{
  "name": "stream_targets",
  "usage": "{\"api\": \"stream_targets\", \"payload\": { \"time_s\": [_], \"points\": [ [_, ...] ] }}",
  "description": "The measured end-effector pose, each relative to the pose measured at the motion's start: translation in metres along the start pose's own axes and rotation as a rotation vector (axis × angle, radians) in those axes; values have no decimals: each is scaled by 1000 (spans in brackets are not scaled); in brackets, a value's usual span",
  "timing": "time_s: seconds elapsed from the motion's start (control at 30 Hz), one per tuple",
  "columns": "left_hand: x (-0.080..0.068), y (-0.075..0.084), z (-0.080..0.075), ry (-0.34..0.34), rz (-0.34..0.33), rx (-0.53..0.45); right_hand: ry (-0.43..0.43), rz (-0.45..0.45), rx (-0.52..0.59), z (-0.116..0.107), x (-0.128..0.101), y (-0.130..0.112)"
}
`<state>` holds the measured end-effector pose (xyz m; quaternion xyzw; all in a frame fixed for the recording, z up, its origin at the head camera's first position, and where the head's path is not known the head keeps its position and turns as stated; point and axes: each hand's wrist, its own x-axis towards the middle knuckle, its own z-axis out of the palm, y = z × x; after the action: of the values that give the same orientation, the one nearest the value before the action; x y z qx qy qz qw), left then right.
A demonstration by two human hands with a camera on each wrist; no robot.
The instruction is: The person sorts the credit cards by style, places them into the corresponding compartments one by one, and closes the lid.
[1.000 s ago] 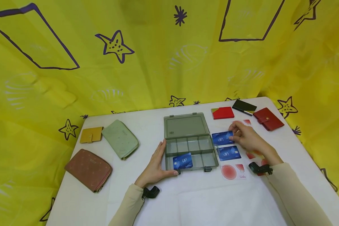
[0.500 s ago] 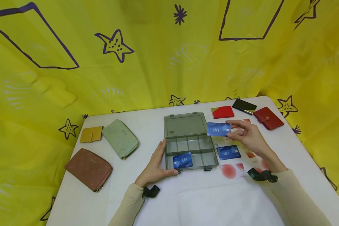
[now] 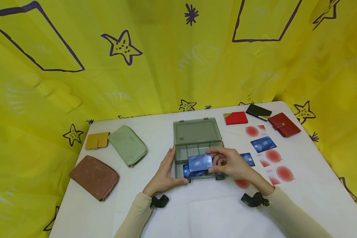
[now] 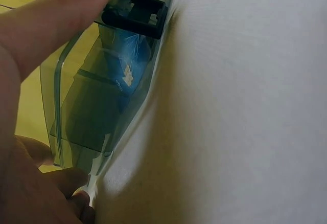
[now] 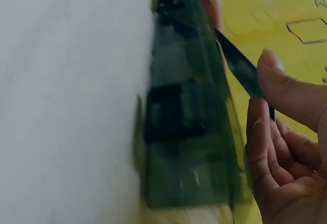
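A white table [image 3: 196, 211] fills the space before the person, backed by a yellow cloth [image 3: 166, 66] printed with purple stars. At the table's centre sits a grey clear organiser box [image 3: 196, 132], lid laid open toward twelve o'clock. At nine o'clock lie a brown wallet [image 3: 94, 177], a green pouch [image 3: 127, 144] and a small yellow wallet [image 3: 97, 140]. Toward one o'clock rest a red card case [image 3: 235, 118], a black case [image 3: 258, 112] and a dark red wallet [image 3: 284, 124]. The left hand [image 3: 164, 173] lies flat along the box's nine o'clock wall, fingers straight, thumb on the front edge. The right hand [image 3: 230, 163] pinches a blue VIP card [image 3: 200, 162] by its end, holding it just over the box's front compartment, above another blue card [image 3: 188, 172] lying inside.
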<state>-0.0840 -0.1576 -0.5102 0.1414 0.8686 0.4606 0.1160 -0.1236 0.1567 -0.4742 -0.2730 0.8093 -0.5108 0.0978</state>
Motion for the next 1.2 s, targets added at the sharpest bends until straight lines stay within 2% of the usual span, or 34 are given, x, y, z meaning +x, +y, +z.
{"api": "stream_targets", "payload": {
  "time_s": [0.1, 0.23, 0.47, 0.73, 0.97, 1.1, 1.2],
  "points": [
    [0, 1, 0, -3, 0, -5, -24, -73, -84, 12, 4, 1],
    [0, 1, 0, -9, 1, -9, -39, -123, -153, 21, 7, -1],
    [-2, 0, 0, 0, -1, -17, -117, -106, -220, 27, 13, -11],
    [0, 1, 0, -1, 9, -8, -95, -133, -268, 32, 15, -16],
    [0, 1, 0, 3, 16, -1, -121, -161, -341, 37, 18, -17],
    [-1, 2, 0, 5, 16, -3, -132, -188, -280, 27, 16, -13],
    [-1, 2, 1, 10, 12, 7, -69, -212, -209, 5, 11, -6]
  ]
}}
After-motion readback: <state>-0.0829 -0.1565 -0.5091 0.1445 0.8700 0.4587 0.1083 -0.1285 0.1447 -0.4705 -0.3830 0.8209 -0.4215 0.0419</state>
